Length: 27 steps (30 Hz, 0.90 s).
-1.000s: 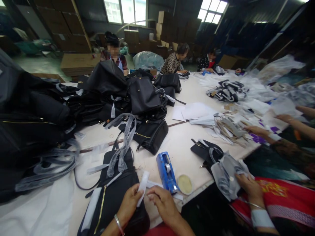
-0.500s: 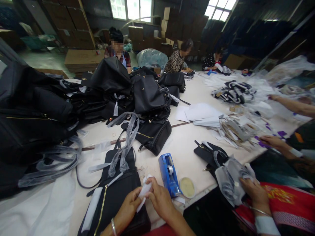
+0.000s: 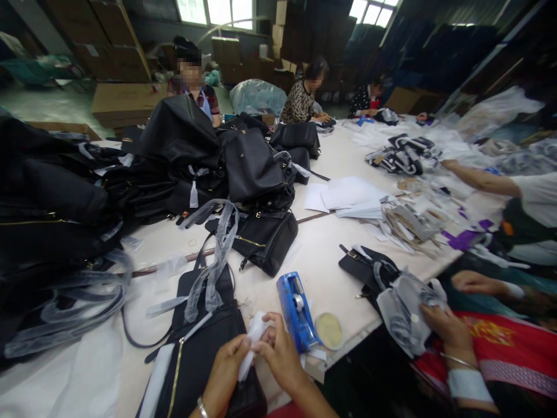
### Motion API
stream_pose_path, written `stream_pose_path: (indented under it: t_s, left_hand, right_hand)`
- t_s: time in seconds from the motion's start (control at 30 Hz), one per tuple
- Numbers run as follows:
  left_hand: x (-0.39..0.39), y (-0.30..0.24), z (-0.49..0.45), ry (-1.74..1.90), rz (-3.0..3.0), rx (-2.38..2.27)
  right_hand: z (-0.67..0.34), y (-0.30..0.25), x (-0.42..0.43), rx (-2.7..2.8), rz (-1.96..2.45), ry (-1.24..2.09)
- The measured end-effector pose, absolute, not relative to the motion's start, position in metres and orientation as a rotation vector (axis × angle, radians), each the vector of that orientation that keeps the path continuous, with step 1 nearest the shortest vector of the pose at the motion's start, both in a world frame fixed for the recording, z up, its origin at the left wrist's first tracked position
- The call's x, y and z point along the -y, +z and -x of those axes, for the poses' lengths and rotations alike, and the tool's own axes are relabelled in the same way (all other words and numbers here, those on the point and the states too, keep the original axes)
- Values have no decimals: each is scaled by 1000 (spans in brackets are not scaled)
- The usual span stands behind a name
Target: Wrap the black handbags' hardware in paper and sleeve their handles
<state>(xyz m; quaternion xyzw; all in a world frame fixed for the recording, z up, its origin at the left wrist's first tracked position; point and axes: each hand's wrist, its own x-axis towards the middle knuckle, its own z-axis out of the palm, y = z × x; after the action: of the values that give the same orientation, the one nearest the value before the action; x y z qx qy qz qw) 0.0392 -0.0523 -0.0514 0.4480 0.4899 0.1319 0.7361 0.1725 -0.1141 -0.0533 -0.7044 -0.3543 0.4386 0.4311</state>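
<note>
My left hand (image 3: 227,371) and my right hand (image 3: 281,354) meet at the near table edge. Both pinch a small white strip of paper or foam (image 3: 250,343). They hover over the corner of a black bag with a gold zip (image 3: 198,360) lying in front of me. Its straps are wrapped in clear plastic (image 3: 215,261). A blue tape dispenser (image 3: 296,310) lies just right of my right hand, with a round pale lid (image 3: 329,331) beside it.
Black bags (image 3: 183,162) are heaped across the left and middle of the white table (image 3: 322,255). Paper sheets (image 3: 348,197) and card scraps lie at right. A neighbour's hand (image 3: 448,331) holds a plastic-wrapped piece. Other people sit at the far end.
My hands have closed together on the white strip and bunched it up. The neighbour's arm at right has reached further over the table. The view shifted slightly.
</note>
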Motion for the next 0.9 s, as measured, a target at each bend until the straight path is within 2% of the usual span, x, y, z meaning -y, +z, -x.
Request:
stream_pose_path:
  t_s: [0.1, 0.17, 0.27, 0.37, 0.57, 0.73, 0.9]
  left_hand:
    - [49, -45, -39, 311, -790, -1002]
    - [46, -39, -39, 305, -694, -934]
    - [40, -33, -37, 244, -621, -859]
    - [35, -28, -37, 143, -632, -774]
    - [31, -21, -39, 35, -704, -732]
    - [43, -33, -43, 156, -724, -899]
    - [53, -46, -43, 251, -893, -970]
  right_hand:
    - [-156, -70, 117, 566, 1677, 1040]
    - [-148, -83, 117, 459, 1562, 1129]
    - [-143, -97, 114, 447, 1297, 1366]
    - [-147, -100, 111, 514, 1191, 1431]
    - [-158, -96, 115, 655, 1303, 1376]
    - [-163, -97, 135, 576, 1508, 1226]
    - [-154, -72, 158, 562, 1715, 1005]
